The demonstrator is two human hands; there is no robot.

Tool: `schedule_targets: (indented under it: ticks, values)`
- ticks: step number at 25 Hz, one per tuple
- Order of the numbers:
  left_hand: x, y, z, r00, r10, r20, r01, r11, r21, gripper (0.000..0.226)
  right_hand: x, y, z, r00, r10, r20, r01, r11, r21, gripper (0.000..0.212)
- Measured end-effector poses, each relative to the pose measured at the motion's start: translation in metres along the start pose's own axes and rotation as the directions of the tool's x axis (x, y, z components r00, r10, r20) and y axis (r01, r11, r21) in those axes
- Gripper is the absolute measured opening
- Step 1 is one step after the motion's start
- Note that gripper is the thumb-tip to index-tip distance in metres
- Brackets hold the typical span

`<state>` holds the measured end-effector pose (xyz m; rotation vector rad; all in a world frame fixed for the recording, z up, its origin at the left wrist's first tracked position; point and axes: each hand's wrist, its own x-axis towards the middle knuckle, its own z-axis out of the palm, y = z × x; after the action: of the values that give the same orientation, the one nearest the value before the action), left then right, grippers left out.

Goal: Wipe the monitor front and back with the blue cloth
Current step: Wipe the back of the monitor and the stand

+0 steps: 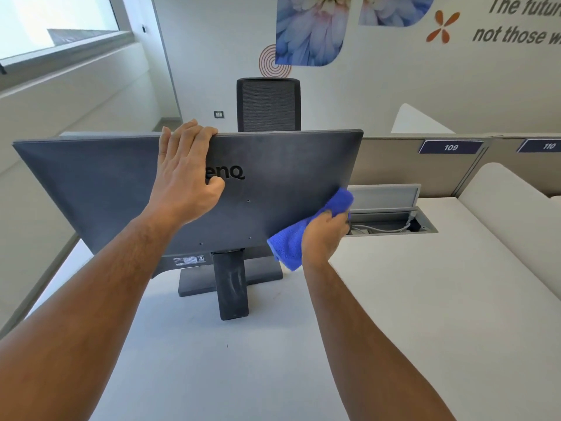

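Note:
A dark grey monitor (282,165) stands on its stand (232,287) on the white desk (409,299), its back panel facing me. My left hand (185,174) grips the monitor's top edge, fingers hooked over it and thumb on the back panel beside the logo. My right hand (323,235) holds the bunched blue cloth (303,232) against the lower right corner of the back panel. The screen side is hidden from me.
An open cable tray (391,217) with grey cables is set into the desk just right of the monitor. A black mesh chair (268,104) stands behind the monitor. Beige partitions labelled 109 (450,147) and 110 run along the desk's far edge.

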<state>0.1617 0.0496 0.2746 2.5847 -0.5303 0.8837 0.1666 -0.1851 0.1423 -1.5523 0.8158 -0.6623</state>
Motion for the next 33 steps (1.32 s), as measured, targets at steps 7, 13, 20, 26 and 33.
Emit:
schedule_targets:
  ticks: [7, 13, 20, 26, 33]
  values:
    - [0.0, -0.001, 0.003, 1.0, 0.0, -0.017, 0.0, 1.0, 0.001, 0.069, 0.014, 0.1, -0.005, 0.716, 0.528, 0.457, -0.648, 0.746, 0.153, 0.054]
    - [-0.001, -0.001, 0.003, 1.0, -0.002, -0.023, 0.002, 1.0, -0.003, 0.069, 0.008, 0.05, -0.002, 0.917, 0.346, 0.2, -0.387, 0.895, 0.222, 0.034]
    - [0.0, -0.002, 0.004, 1.0, -0.01, -0.018, 0.01, 1.0, -0.004, 0.068, -0.012, -0.039, -0.002, 0.869, -0.492, 0.051, 0.493, 0.87, -0.003, 0.06]
    - [0.0, 0.0, 0.003, 1.0, -0.007, -0.024, 0.007, 1.0, -0.001, 0.069, 0.008, 0.02, -0.001, 0.998, -0.049, 0.024, 0.047, 0.993, 0.107, 0.042]
    - [-0.001, 0.0, 0.004, 0.999, -0.013, -0.04, 0.013, 1.0, 0.002, 0.069, -0.04, 0.079, 0.011, 0.753, 0.502, 0.424, -0.619, 0.759, 0.2, 0.039]
